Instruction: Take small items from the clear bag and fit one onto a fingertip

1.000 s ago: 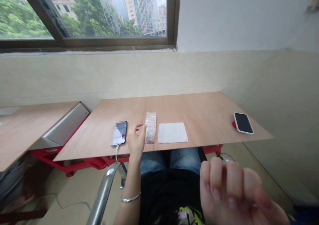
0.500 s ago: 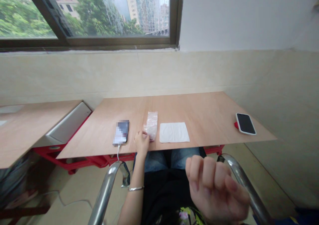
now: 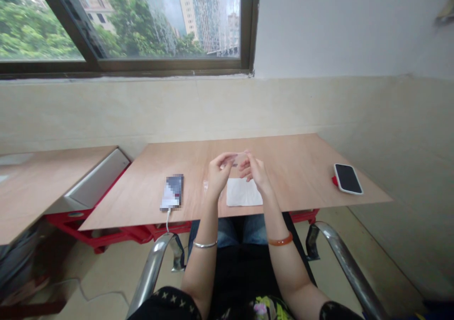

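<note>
Between my two hands, over the table, a small clear plastic bag is stretched out. My left hand pinches its left side, and the fingers of my right hand are closed on its right side. Just below them on the tabletop lies a flat white tissue-like sheet, partly covered by the right wrist. More clear plastic shows on the table beside my left hand, which hides most of it.
A phone with a white cable lies on the left of the table. Another phone-like device rests at the right on something red. Metal chair arms flank me, and a second table stands to the left.
My right hand has come from near the camera to the middle of the table. My left hand has lifted from the pile of plastic bags, and both now hold one bag.
</note>
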### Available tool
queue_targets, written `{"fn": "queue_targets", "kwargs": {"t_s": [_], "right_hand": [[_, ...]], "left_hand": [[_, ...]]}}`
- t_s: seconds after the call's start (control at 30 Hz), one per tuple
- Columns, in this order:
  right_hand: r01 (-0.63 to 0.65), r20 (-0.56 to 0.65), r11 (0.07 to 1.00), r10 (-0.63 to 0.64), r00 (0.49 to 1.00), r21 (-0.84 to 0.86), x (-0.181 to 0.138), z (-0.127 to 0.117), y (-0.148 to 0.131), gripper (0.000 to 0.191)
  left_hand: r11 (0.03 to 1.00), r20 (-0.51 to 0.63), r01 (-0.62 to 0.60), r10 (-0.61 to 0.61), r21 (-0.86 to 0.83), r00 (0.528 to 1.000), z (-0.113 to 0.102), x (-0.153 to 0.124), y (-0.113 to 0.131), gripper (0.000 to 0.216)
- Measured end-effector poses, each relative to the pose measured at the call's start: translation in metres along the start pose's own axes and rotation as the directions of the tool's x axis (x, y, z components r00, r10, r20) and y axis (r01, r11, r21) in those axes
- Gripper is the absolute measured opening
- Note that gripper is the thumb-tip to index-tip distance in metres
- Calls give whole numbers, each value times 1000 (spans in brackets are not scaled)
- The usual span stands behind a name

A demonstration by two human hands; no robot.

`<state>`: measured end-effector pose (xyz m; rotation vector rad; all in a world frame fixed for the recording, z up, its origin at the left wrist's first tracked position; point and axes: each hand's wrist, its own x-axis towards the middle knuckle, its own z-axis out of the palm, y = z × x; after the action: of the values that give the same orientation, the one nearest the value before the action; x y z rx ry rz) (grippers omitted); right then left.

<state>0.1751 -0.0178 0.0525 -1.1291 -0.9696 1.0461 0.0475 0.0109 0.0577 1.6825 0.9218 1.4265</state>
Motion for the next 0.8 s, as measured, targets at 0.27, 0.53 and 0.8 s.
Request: {"fn": "queue_targets", "kwargs": {"t_s": [0.27,0.53,0.8], "right_hand": [[-111,116,994,109,987,12,8,-9,12,49],[-158,145,973,135,980,166,6,-25,28,26],[-197,159,960,167,973,198,5,-37,35,29]], "left_hand": [[960,41,-132,125,248,991,17,-20,-23,27],[958,1,-88,91,273,996,5,-23,-25,27],[958,36,-33,23,285,999,4,-26,-24,26]]}}
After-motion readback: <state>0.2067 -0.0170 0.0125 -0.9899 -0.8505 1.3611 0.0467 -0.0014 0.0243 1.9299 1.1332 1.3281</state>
